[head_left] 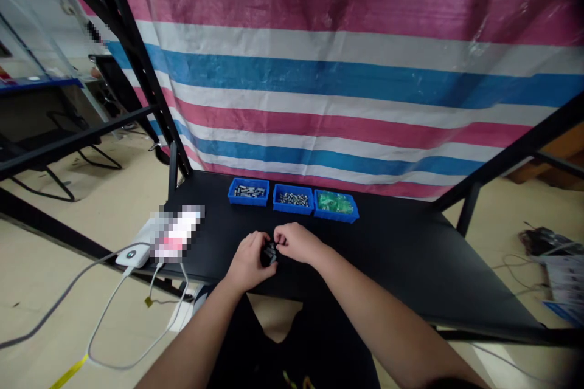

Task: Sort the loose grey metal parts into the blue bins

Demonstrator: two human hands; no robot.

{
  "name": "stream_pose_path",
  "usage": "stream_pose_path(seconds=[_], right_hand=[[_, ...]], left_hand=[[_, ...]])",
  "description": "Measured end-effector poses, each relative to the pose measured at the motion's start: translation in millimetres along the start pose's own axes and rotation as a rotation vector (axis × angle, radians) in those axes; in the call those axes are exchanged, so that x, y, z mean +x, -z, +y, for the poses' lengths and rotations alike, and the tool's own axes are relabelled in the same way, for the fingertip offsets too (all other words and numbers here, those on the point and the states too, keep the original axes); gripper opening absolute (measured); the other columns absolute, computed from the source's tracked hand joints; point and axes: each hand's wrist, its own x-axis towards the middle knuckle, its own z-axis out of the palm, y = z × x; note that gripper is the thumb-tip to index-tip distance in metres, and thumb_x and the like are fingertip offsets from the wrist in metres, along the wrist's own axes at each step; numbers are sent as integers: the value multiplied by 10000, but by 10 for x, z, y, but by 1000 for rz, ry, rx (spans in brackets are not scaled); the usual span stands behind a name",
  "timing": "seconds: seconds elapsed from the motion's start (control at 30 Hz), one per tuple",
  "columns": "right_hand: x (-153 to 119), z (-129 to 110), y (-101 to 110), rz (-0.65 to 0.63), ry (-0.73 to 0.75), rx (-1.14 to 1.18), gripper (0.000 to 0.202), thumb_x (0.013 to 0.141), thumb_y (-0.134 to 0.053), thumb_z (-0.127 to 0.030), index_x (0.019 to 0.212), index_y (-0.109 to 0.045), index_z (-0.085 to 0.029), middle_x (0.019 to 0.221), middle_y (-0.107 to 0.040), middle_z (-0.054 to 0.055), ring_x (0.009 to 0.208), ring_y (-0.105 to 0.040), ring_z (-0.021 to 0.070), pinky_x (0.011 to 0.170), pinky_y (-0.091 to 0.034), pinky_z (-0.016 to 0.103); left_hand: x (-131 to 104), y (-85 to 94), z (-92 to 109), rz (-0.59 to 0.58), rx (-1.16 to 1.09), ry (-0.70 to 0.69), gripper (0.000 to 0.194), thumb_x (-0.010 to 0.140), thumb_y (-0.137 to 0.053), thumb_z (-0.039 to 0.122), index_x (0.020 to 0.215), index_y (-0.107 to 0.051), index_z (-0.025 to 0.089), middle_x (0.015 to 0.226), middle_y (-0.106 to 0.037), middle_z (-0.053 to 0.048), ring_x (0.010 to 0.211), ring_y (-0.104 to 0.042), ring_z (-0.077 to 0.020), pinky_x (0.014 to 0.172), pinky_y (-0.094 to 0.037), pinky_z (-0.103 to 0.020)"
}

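Note:
Several small dark grey and silvery pieces (271, 252) sit close together at the front middle of the table, between my hands. Around their left side curves my left hand (249, 262), its thumb stretched out apart from the bent fingers. My right hand (298, 244) is beside the pieces on the right, with fingers curled and pinched together. What those fingertips hold, if anything, is hidden. The pieces are too small and dark to name.
Along the back of the black table (387, 249) stand a blue bin (249, 201) of grey metal parts, a blue bin (292, 209) of small shiny parts and a blue bin (336, 216) of green packets. A white power bank (133, 254) with cables lies at left. Striped sheeting (319, 91) hangs behind.

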Motion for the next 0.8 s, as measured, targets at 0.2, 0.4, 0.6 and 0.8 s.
stream_pose_path(seconds=[0.2,0.4,0.6,0.8], right_hand=[[-225,-114,-220,-50,63,-61,166,765,-689,-127,900,-665,-220,859,-613,-8,759,-562,128,670,-348,215],[-346,-160,-203,-65,87,-116,81,810,-658,-153,867,-664,-210,941,-622,20,807,-576,145,684,-360,229],[-304,-101,-82,-216,183,-174,105,677,-701,-135,733,-647,-206,769,-656,-18,688,-580,137,615,-350,231],[265,-47,156,-138,100,149,78,719,-703,-159,784,-668,-183,703,-665,-27,651,-622,117,615,-429,201]], left_hand=[[-214,58,1,-38,58,66,340,758,-685,281,1026,-481,233,945,-565,-37,896,-545,-249,792,-434,-389],[-281,93,-61,55,-150,122,249,800,-588,201,1001,-443,230,939,-532,-36,874,-544,-211,821,-470,-373],[-287,60,-91,140,-244,171,258,806,-587,186,1027,-460,230,906,-533,-17,839,-547,-179,804,-483,-335],[-285,39,-157,177,-338,220,251,825,-578,216,1051,-468,230,873,-528,1,799,-551,-157,758,-476,-292]])
